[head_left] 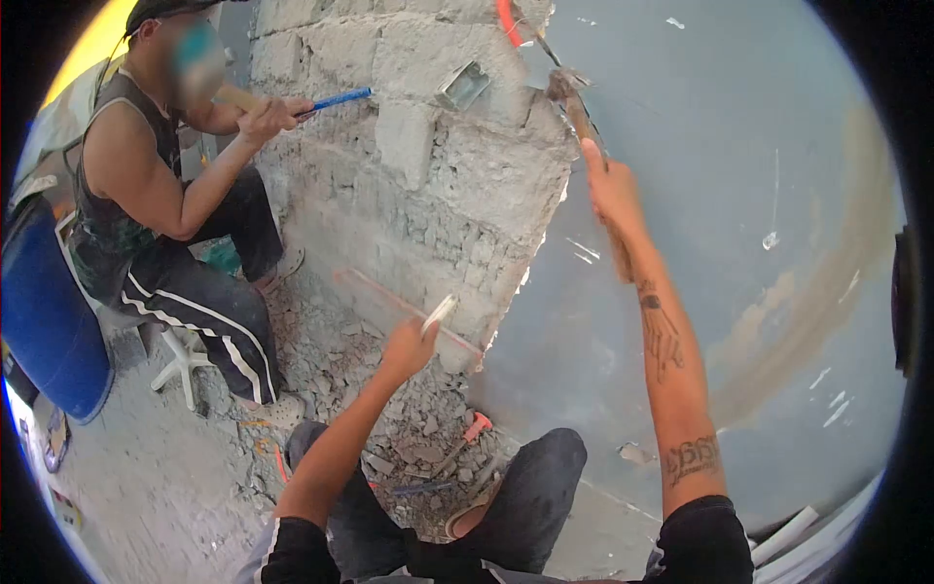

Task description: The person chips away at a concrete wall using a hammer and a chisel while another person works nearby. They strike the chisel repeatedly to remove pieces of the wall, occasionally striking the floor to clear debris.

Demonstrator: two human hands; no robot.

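My right hand [613, 200] is wrapped round the wooden handle of a hammer [581, 117], its head raised near the broken edge of the grey wall coating [720, 224]. Lower and to the left, my left hand [409, 348] grips a short pale object [443, 310] in front of the exposed block wall [428, 209]; what it is exactly is unclear. A faint reddish strip [399, 302] slants behind that hand. An open metal box [464, 86] is set in the blocks, and an orange tube [509, 21] shows at the top.
At the left a seated person [146, 175] holds a blue bar [341, 98] against the wall. Rubble [331, 360] covers the floor along the wall, with an orange-headed tool [477, 426] on it. A blue container [53, 302] stands at the far left beside a white stool leg [182, 365].
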